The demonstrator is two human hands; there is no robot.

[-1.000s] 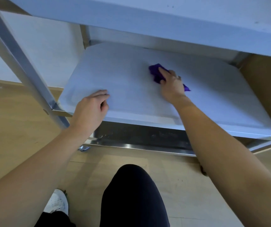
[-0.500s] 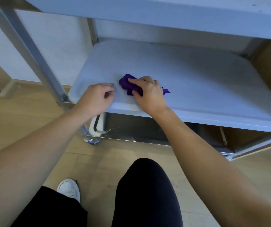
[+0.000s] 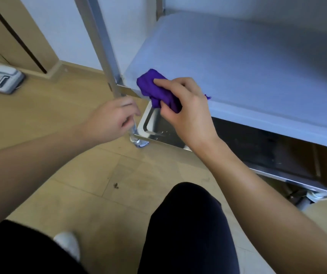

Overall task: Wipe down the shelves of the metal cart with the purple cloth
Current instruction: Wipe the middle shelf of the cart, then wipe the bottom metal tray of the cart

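The metal cart's middle shelf (image 3: 237,62) fills the upper right. Its front left corner meets an upright post (image 3: 99,36). My right hand (image 3: 186,109) grips the bunched purple cloth (image 3: 152,86) at that corner, and part of the cloth hangs over the shelf's front edge. My left hand (image 3: 111,119) is blurred and curled in front of the post just below the shelf; whether it grips the post is unclear. Under the shelf lies the cart's bottom shelf (image 3: 158,133), shiny and dark.
A white and grey device (image 3: 0,79) lies on the wooden floor at the far left, near a baseboard and a door frame. A cart caster (image 3: 139,142) sits below my left hand, another caster (image 3: 313,196) at the right. My dark-trousered knee (image 3: 188,224) and white shoe (image 3: 67,246) are below.
My right hand dragged the cloth from mid-shelf to the front left corner. My left hand left the shelf's edge and dropped to the post. The view swung left and down.
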